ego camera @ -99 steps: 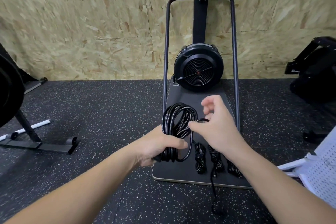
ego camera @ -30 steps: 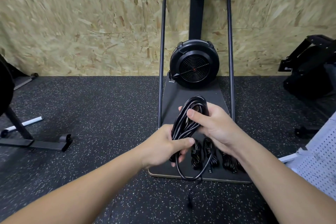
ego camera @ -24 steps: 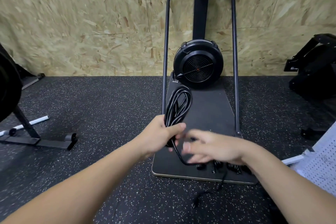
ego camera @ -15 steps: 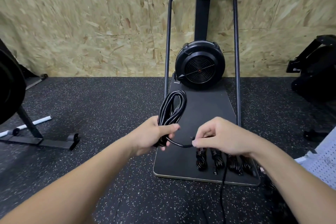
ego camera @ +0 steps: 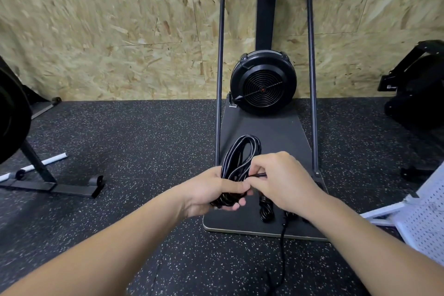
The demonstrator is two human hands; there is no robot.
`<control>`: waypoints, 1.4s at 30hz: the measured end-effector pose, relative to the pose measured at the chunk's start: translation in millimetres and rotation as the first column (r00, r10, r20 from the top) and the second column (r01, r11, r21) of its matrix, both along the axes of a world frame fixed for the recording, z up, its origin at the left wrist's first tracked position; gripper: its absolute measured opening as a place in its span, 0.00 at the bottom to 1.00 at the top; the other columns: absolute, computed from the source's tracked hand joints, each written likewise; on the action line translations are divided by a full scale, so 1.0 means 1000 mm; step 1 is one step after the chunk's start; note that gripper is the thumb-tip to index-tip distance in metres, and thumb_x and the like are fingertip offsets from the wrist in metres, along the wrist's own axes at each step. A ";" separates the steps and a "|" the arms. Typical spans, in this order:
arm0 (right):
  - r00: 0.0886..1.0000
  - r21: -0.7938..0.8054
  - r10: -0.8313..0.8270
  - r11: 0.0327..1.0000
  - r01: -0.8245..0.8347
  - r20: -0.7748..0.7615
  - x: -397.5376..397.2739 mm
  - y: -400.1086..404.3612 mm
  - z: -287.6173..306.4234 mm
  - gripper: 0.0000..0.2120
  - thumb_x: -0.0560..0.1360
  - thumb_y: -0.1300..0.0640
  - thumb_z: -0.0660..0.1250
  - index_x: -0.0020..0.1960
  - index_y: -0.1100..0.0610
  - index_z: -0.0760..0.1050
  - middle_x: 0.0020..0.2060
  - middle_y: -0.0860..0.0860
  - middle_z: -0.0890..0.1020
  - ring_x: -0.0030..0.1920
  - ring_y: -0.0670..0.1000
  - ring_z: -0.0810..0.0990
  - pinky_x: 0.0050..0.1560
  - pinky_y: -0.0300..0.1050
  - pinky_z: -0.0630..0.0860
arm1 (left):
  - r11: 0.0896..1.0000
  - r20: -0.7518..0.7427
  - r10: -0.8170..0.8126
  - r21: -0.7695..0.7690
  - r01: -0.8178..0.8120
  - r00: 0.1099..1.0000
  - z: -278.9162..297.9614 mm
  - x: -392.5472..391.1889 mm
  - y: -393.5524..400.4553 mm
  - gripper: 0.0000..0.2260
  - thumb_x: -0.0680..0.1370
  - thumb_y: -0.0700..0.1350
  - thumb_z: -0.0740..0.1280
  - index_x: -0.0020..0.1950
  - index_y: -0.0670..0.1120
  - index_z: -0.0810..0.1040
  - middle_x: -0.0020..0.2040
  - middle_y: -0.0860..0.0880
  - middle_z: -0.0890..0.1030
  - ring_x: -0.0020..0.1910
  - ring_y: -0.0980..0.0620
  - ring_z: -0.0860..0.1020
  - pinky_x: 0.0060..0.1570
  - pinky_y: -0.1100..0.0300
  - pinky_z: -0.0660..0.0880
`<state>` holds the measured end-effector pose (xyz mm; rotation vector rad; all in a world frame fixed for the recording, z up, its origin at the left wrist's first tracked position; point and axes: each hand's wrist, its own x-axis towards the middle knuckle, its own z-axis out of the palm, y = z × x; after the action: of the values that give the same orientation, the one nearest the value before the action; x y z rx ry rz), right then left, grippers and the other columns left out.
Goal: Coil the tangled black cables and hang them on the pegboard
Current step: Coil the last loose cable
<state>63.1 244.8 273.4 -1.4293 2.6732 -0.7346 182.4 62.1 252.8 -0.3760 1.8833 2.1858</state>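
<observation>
Your left hand [ego camera: 211, 196] is closed round the lower end of the coil [ego camera: 236, 166], fingers curled under the bunched loops and thumb across the front, so the loops stand up and away from you over the platform [ego camera: 269, 132]. Your right hand [ego camera: 281, 181] sits just beside it, thumb and forefinger pinching the loose tail [ego camera: 258, 175] where it leaves the bundle; the other fingers are folded in and hold nothing that shows. The rest of that tail [ego camera: 283, 247] drops behind your right wrist and trails onto the floor [ego camera: 134, 142]. This cable looks light and limp but springy: the loops will likely fan open the moment your grip slackens, and the glossy jacket may slide, so keep hold at the waist where the strands bunch, and work the tail close to the bundle, not far down its length. Another coil [ego camera: 265, 208], already bound, lies on the platform's near edge below your hands; more may lie behind your right arm, but they are hidden. The pegboard [ego camera: 425, 216] lies at the right edge, well apart from the coil. Against half a second ago, your right hand has closed the gap: it held the tail out to the right with a short span of cable showing between the hands, and now it is tight against the bundle, seemingly starting a wrap. The left hand's grip looks unchanged.
</observation>
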 end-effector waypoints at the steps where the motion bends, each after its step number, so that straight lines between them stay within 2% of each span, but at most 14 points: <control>1: 0.997 -0.001 0.041 0.999 -0.041 0.071 -0.005 0.003 0.001 0.05 0.77 0.45 0.76 0.47 0.45 0.82 0.35 0.42 0.85 0.38 0.45 0.81 0.46 0.51 0.82 | 1.000 0.009 0.011 -0.016 -0.011 1.000 0.000 -0.001 -0.001 0.07 0.82 0.40 0.76 0.59 0.43 0.83 0.50 0.42 0.82 0.43 0.49 0.82 0.40 0.58 0.80; 3: 0.983 0.031 0.097 0.994 -0.103 0.154 -0.012 0.010 0.006 0.05 0.77 0.45 0.77 0.50 0.44 0.85 0.38 0.41 0.85 0.40 0.43 0.83 0.47 0.51 0.83 | 0.998 0.038 0.031 -0.062 -0.028 0.999 0.000 -0.003 -0.003 0.05 0.79 0.39 0.78 0.52 0.46 0.84 0.44 0.44 0.80 0.40 0.49 0.80 0.38 0.58 0.79; 9: 0.988 0.115 0.096 0.987 -0.110 0.120 -0.016 0.022 0.022 0.06 0.78 0.43 0.74 0.46 0.43 0.84 0.38 0.41 0.85 0.40 0.44 0.82 0.48 0.54 0.83 | 0.983 0.067 0.052 -0.181 -0.039 0.996 0.000 -0.009 -0.005 0.10 0.76 0.38 0.81 0.42 0.49 0.82 0.39 0.48 0.79 0.34 0.50 0.75 0.34 0.59 0.75; 13: 0.941 -0.037 0.233 0.972 -0.231 0.244 -0.005 0.019 0.028 0.03 0.80 0.51 0.73 0.49 0.46 0.87 0.40 0.45 0.87 0.42 0.49 0.86 0.51 0.58 0.84 | 0.959 0.097 0.086 -0.278 -0.055 0.992 -0.002 -0.013 -0.004 0.09 0.76 0.39 0.81 0.47 0.47 0.83 0.40 0.46 0.77 0.34 0.50 0.73 0.32 0.58 0.74; 18: 0.964 -0.056 0.150 0.988 -0.141 0.219 -0.016 0.022 0.031 0.06 0.81 0.51 0.73 0.46 0.45 0.87 0.40 0.42 0.87 0.42 0.45 0.85 0.51 0.53 0.83 | 0.980 0.100 0.074 -0.189 -0.054 0.992 -0.004 -0.008 -0.012 0.09 0.77 0.40 0.81 0.50 0.45 0.81 0.42 0.44 0.80 0.35 0.49 0.77 0.32 0.59 0.75; 21: 0.975 0.038 0.122 0.991 -0.131 0.183 -0.022 0.025 0.031 0.08 0.82 0.51 0.71 0.45 0.45 0.86 0.38 0.42 0.87 0.40 0.44 0.83 0.48 0.50 0.83 | 0.988 0.091 0.058 -0.146 -0.044 0.994 -0.006 -0.003 -0.012 0.05 0.79 0.39 0.78 0.49 0.44 0.83 0.46 0.40 0.84 0.40 0.47 0.83 0.36 0.58 0.79; 23: 0.981 0.112 0.126 0.983 -0.144 0.150 -0.021 0.025 0.032 0.08 0.82 0.49 0.70 0.45 0.44 0.86 0.41 0.39 0.87 0.44 0.42 0.84 0.50 0.49 0.82 | 0.994 0.081 0.040 -0.102 -0.031 0.996 -0.008 -0.001 -0.011 0.05 0.81 0.37 0.76 0.54 0.41 0.83 0.52 0.37 0.86 0.51 0.41 0.87 0.40 0.57 0.82; 26: 0.990 0.239 0.096 0.964 -0.120 0.108 -0.019 0.023 0.031 0.10 0.83 0.47 0.67 0.44 0.45 0.83 0.40 0.41 0.85 0.43 0.44 0.82 0.47 0.49 0.80 | 0.992 0.062 0.096 -0.083 -0.091 0.993 -0.014 0.000 -0.009 0.03 0.82 0.35 0.74 0.55 0.39 0.84 0.57 0.35 0.87 0.61 0.36 0.87 0.46 0.52 0.86; 29: 0.985 0.301 0.094 0.944 -0.134 0.142 -0.018 0.025 0.030 0.13 0.84 0.47 0.65 0.43 0.46 0.83 0.38 0.43 0.85 0.38 0.46 0.81 0.45 0.49 0.80 | 0.953 -0.005 0.265 -0.148 -0.263 0.964 -0.020 -0.005 -0.007 0.02 0.83 0.34 0.72 0.53 0.40 0.81 0.50 0.39 0.86 0.54 0.39 0.89 0.42 0.53 0.84; 31: 0.952 0.291 0.157 0.928 -0.233 0.262 -0.017 0.028 0.036 0.15 0.85 0.48 0.65 0.42 0.48 0.84 0.33 0.45 0.83 0.31 0.47 0.74 0.39 0.47 0.74 | 0.914 -0.053 0.386 -0.111 -0.390 0.921 -0.020 -0.009 -0.007 0.03 0.84 0.34 0.71 0.53 0.40 0.80 0.46 0.41 0.84 0.45 0.43 0.87 0.40 0.55 0.83; 34: 0.876 0.224 0.260 0.901 -0.371 0.406 -0.015 0.031 0.043 0.14 0.85 0.48 0.65 0.43 0.48 0.84 0.31 0.50 0.76 0.31 0.50 0.68 0.38 0.49 0.68 | 0.881 -0.059 0.468 -0.051 -0.471 0.882 -0.014 -0.012 -0.010 0.01 0.84 0.37 0.71 0.53 0.41 0.81 0.44 0.44 0.83 0.37 0.50 0.81 0.36 0.58 0.80; 38: 0.854 0.150 0.317 0.901 -0.407 0.412 -0.012 0.029 0.039 0.13 0.84 0.44 0.67 0.44 0.46 0.85 0.36 0.47 0.84 0.37 0.58 0.77 0.43 0.55 0.76 | 0.905 -0.038 0.425 0.013 -0.424 0.905 -0.007 -0.014 -0.011 0.04 0.83 0.42 0.73 0.56 0.44 0.81 0.45 0.46 0.81 0.34 0.53 0.77 0.31 0.61 0.71; 40: 0.897 0.151 0.268 0.929 -0.337 0.351 -0.017 0.029 0.035 0.14 0.84 0.44 0.68 0.43 0.46 0.85 0.37 0.47 0.85 0.37 0.53 0.80 0.44 0.53 0.78 | 0.938 -0.050 0.345 0.001 -0.346 0.937 -0.004 -0.012 -0.009 0.05 0.83 0.44 0.74 0.54 0.45 0.80 0.44 0.45 0.78 0.34 0.53 0.76 0.33 0.61 0.70; 42: 0.965 0.177 0.153 0.965 -0.193 0.214 -0.025 0.028 0.032 0.14 0.84 0.45 0.69 0.41 0.47 0.85 0.33 0.43 0.84 0.32 0.43 0.77 0.38 0.46 0.74 | 0.961 -0.051 0.275 0.005 -0.275 0.960 -0.001 -0.010 -0.005 0.08 0.83 0.47 0.75 0.58 0.46 0.80 0.41 0.48 0.77 0.34 0.53 0.74 0.35 0.60 0.72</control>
<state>38.3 272.6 305.5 -1.4334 2.3598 -0.5497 172.4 56.7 251.4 -0.6227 1.9621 2.3883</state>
